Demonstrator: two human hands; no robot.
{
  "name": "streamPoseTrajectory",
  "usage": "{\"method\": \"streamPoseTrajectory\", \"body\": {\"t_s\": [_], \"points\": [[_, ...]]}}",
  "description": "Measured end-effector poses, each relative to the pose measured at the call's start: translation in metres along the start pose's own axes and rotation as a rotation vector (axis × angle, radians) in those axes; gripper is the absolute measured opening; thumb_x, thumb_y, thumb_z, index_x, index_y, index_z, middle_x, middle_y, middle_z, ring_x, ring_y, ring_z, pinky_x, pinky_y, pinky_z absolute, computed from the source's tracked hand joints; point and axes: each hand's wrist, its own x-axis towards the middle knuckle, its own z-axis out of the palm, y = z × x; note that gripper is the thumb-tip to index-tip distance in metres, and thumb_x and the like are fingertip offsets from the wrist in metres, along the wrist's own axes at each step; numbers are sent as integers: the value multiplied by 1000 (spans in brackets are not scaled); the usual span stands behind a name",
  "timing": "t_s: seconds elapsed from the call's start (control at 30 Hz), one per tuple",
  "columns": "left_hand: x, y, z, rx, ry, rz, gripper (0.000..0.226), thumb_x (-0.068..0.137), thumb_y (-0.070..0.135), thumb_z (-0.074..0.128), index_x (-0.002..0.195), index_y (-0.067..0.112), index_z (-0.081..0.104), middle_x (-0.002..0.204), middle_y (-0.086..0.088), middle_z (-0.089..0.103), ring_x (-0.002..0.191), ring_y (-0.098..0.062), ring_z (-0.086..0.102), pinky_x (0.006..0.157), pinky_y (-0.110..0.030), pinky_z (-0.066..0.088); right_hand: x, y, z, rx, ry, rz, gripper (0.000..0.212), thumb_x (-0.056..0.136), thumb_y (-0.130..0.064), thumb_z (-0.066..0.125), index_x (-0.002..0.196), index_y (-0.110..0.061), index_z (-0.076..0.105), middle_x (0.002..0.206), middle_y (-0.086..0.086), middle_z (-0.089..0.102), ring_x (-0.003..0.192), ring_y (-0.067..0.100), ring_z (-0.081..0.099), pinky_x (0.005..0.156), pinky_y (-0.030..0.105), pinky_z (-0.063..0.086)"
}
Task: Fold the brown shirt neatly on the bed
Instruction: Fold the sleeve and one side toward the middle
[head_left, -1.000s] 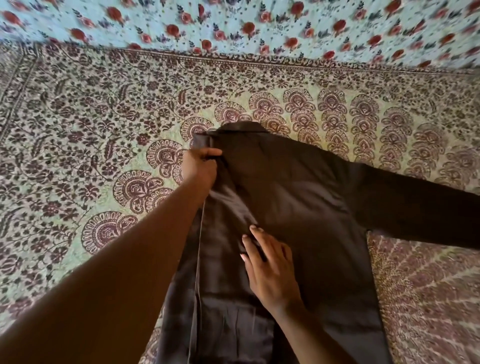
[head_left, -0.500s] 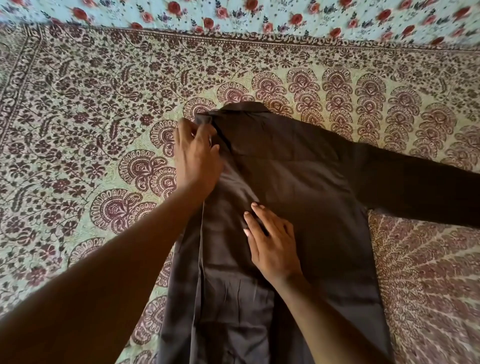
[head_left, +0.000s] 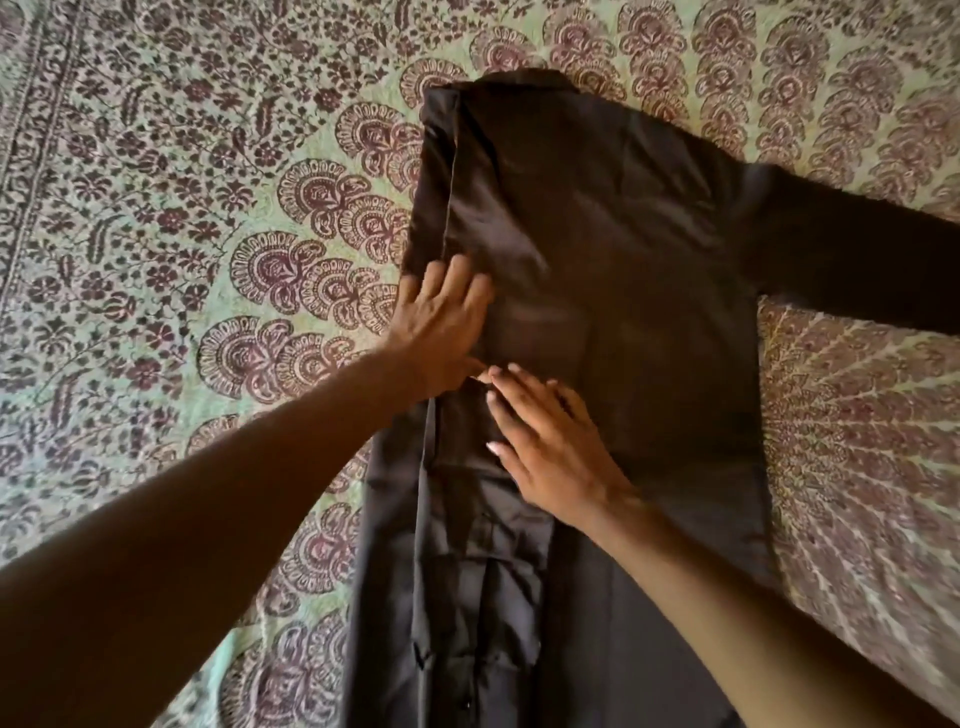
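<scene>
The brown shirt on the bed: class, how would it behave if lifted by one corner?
The brown shirt would probably droop limply, since it lies flat with soft creases. Its slight sheen hints at smooth, slippery cloth. The folded left edge, under the left hand, would likely fall open.

Domestic bedroom, bed surface covered edge to edge by printed floral and paisley bedspread (head_left: 208, 218), brown shirt (head_left: 597, 249) laid flat upon it

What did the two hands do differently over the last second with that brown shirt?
The left hand let go of the folded edge near the collar of the dark brown satin shirt and slid down toward the person, now lying flat beside the right hand. The right hand stayed pressed flat mid-shirt. The right-side sleeve remains spread out on the patterned green bedspread.
</scene>
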Motion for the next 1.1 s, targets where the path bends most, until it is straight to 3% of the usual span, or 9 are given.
{"method": "streamPoseTrajectory", "body": {"t_s": [0.1, 0.17, 0.23, 0.3, 0.47, 0.73, 0.87, 1.0, 1.1], "points": [[-23, 5, 5, -118, -11, 122, 52, 87, 27, 73, 132, 12, 52, 131, -11, 56, 121, -35, 54, 94, -48, 46, -36, -24, -1, 7, -78, -88, 54, 106, -43, 41, 151, -15, 51, 167, 6, 34, 156, 23, 27, 119, 46, 37], [-35, -2, 5, -75, 16, 180, 41, 89, 29, 68, 127, 15, 60, 133, -9, 55, 124, -34, 54, 96, -45, 46, -42, -28, -6, 23, -65, -112, 54, 106, -43, 43, 149, -12, 54, 165, 8, 37, 155, 24, 31, 119, 45, 39], [-48, -7, 3, -85, -44, 169, 63, 82, 49, 74, 135, 19, 58, 145, -5, 48, 136, -30, 47, 112, -42, 34, -35, -24, -8, 61, 20, -70, 53, 105, -41, 48, 144, -7, 58, 160, 12, 44, 151, 27, 38, 116, 47, 42], [-61, -9, 2, -9, -148, 171, 105, 67, 70, 78, 153, 21, 39, 163, -2, 29, 152, -26, 29, 125, -46, 15, -17, -13, -9, 74, 82, 10, 56, 105, -40, 48, 145, -2, 55, 159, 15, 44, 151, 31, 38, 116, 50, 42], [-90, -18, 28, 194, -322, 190, 161, 48, 84, 79, 160, 26, -22, 168, 3, -28, 158, -23, -18, 121, -61, -10, 34, 9, -16, -54, -169, 238, 81, 102, -64, 27, 161, -8, 28, 172, 12, 13, 159, 34, 11, 123, 57, 25], [-91, -16, 30, 235, -335, 179, 166, 49, 84, 79, 155, 22, -34, 163, -1, -40, 155, -24, -27, 114, -65, -17, -44, -46, -18, -115, -346, 68, 93, 98, -76, 18, 165, -12, 11, 174, 11, -2, 161, 29, 3, 124, 60, 18], [-95, -14, 25, 249, -328, 149, 166, 48, 80, 81, 158, 18, -27, 166, -3, -35, 157, -26, -23, 117, -68, -10, -76, -60, -21, -76, -353, -193, 91, 101, -75, 25, 164, -10, 16, 174, 10, 1, 161, 27, 1, 125, 59, 19], [-112, 0, 21, 203, -208, 199, 143, 63, 63, 78, 162, 12, -11, 167, -5, -32, 156, -29, -25, 121, -63, -9, -91, -72, -15, -82, -349, -313, 98, 98, -79, 30, 164, -8, 15, 173, 12, 1, 161, 28, 0, 126, 57, 18], [-135, 7, 34, 122, -336, 208, 148, 64, 70, 78, 161, 12, -17, 166, -4, -34, 155, -24, -26, 124, -57, -7, -93, -68, -17, -72, -339, -292, 98, 97, -80, 32, 164, -9, 18, 174, 11, 2, 161, 26, -1, 127, 57, 10]]}}
